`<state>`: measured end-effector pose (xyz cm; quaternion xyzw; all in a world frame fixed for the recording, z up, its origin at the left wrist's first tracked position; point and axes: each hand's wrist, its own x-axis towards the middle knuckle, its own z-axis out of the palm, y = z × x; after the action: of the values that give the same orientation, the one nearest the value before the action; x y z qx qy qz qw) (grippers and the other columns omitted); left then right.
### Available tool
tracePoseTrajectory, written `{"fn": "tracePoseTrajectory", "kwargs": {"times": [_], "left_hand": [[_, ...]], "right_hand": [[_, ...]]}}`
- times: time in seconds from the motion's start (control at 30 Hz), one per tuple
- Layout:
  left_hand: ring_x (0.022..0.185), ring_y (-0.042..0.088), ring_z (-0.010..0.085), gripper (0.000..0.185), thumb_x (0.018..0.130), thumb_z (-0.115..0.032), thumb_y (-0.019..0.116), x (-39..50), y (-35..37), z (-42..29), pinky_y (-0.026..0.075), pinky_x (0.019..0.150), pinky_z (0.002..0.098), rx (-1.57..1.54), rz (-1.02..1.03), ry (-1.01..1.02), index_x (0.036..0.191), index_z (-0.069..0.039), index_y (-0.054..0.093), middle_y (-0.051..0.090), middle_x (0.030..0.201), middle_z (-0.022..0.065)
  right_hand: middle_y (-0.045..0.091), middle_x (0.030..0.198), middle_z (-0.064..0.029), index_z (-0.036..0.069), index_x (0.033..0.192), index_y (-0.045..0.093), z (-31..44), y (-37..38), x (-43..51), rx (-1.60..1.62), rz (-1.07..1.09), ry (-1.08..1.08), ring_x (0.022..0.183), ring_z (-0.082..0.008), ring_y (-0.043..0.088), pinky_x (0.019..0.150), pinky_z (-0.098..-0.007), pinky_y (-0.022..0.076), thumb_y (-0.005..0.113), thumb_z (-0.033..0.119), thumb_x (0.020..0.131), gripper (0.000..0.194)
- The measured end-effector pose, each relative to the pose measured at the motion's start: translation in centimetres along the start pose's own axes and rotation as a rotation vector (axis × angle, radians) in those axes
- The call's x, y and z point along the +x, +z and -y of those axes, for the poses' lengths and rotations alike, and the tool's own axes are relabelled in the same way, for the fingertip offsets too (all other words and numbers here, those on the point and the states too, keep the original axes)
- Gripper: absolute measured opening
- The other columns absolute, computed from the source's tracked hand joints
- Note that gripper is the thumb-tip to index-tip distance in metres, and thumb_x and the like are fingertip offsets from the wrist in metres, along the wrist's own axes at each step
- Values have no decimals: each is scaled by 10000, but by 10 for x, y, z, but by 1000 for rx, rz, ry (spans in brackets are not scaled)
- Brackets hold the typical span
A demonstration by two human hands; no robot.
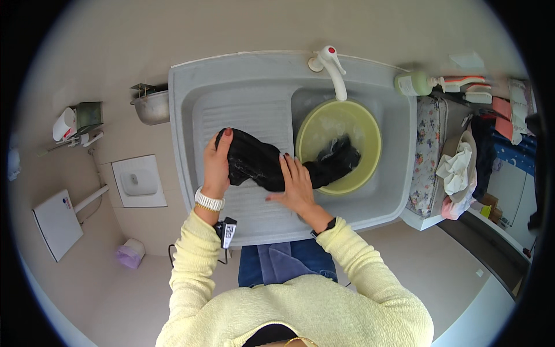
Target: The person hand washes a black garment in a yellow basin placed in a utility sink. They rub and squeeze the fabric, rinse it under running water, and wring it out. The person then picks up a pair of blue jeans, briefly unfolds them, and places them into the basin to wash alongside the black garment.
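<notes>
A wet black cloth garment (253,158) stretches from the ridged washboard (243,108) of a grey laundry sink into a yellow-green basin (378,145). My left hand (217,162) grips its left end, thumb on top. Flat on the cloth's middle, near the basin's rim, rests my right hand (297,180) with fingers extended. The garment's far end hangs over the rim into the basin, where water with some suds shows. Folds of the cloth hide part of what is under my left fingers.
Over the basin reaches a white faucet (336,76). A green pump bottle (414,83) and brushes (466,82) stand at the right back. Clothes (455,169) are heaped right of the sink. To the left are a metal bowl (151,107) and a squat toilet (138,181).
</notes>
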<state>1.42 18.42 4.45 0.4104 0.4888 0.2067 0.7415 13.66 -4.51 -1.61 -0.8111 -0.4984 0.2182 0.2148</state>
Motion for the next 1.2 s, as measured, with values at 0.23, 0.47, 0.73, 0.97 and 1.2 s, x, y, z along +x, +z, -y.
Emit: {"fn": "tracePoseTrajectory", "kwargs": {"times": [0.23,0.47,0.73,0.97,1.2], "left_hand": [[1143,597,243,348,1017,-258,601,-62,0,33,478,995,368,-226,-343,-87,1306,-72,548,618,1252,121],[1452,295,424,701,901,-221,684,-89,5,116,205,1203,523,1255,-107,505,1508,-34,389,301,1573,261],[1459,299,419,671,846,-279,714,-72,3,131,195,1209,563,1360,-54,494,1388,52,496,365,1543,270],[1488,269,390,656,899,-360,608,-71,0,140,144,1237,543,1295,5,462,1449,-23,489,395,1547,223],[1478,292,365,719,923,-381,633,-71,6,134,137,1238,538,1452,-29,410,1459,49,419,336,1581,226]], "right_hand": [[651,908,-109,9,1056,614,-32,-25,90,846,-185,263,875,-173,618,779,-303,490,696,-14,742,325],[347,1586,-164,148,1598,222,21,-25,81,805,113,-70,1480,-304,325,1194,-395,291,641,-62,633,1073],[542,1110,-158,132,1187,609,49,9,117,-88,-13,-8,969,-365,600,724,-453,550,756,365,718,544],[592,1000,-122,133,929,666,55,26,49,109,13,-495,927,-276,613,696,-375,551,752,421,702,377],[591,1098,-137,138,966,666,59,28,126,-69,-213,-233,1026,-342,563,834,-455,469,712,384,803,299]]}}
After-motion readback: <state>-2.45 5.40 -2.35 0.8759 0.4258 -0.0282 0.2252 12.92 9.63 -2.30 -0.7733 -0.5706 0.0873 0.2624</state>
